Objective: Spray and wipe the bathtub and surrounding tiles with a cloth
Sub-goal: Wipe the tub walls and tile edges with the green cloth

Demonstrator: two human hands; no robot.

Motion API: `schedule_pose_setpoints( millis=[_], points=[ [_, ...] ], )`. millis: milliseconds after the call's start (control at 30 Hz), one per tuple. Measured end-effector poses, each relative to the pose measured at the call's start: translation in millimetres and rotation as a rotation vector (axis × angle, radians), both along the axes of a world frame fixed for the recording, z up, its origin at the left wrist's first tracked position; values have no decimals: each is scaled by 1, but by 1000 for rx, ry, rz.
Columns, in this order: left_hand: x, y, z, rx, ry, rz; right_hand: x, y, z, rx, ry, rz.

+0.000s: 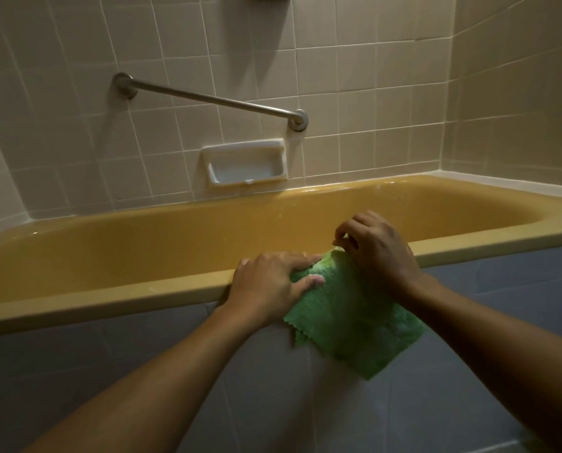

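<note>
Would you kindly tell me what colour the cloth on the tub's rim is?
Green; the cloth shows best in the head view.

The bathtub point(175, 237) is mustard yellow, and the cloth point(348, 318) is bright green — mottled lighter near its top. Wall tiles point(371, 93) are cream with pale grout; the tub's front panel point(110, 361) is grey-blue, the grab bar point(208, 99) dull silver, the soap dish point(245, 165) white.

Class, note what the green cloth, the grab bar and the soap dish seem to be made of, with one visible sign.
The green cloth: fuzzy microfibre-like fabric, nappy surface, zigzag-cut edge. The grab bar: metal, probably brushed steel; dull grey sheen. The soap dish: likely glazed white ceramic; glossy.
</note>
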State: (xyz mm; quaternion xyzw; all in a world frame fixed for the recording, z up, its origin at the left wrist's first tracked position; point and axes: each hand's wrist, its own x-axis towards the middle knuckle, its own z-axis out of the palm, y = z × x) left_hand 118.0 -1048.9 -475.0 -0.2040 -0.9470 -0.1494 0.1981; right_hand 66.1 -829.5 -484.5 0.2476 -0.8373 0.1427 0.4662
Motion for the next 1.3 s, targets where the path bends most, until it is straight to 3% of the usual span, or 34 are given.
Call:
schedule_pose_setpoints(
  millis=[100, 200, 333, 600, 733, 867, 1067, 1300],
  points=[
    [-3, -3, -1, -20, 15, -2, 13, 4, -17, -15, 13, -40],
    [-6, -4, -1, -66, 12, -18, 33, 2, -41, -20, -107, -117],
    [-10, -20, 4, -175, -81, -82, 46, 1, -62, 138, -238, -205],
    [-11, -52, 7, -480, -92, -114, 32, 58, -55, 216, -255, -354],
    [-19, -28, 8, -496, -89, -148, 38, 82, -55, 115, -287, -414],
    [-28, 0, 5, -493, -58, -170, 47, 50, -58, -49, -299, -326],
    [-32, 5, -1, -444, -52, -220, 44, 33, -66, -41, -311, -293],
    [-39, 22, 8, -476, -94, -251, 25, 91, -69, -51, -258, -350]
  ],
)
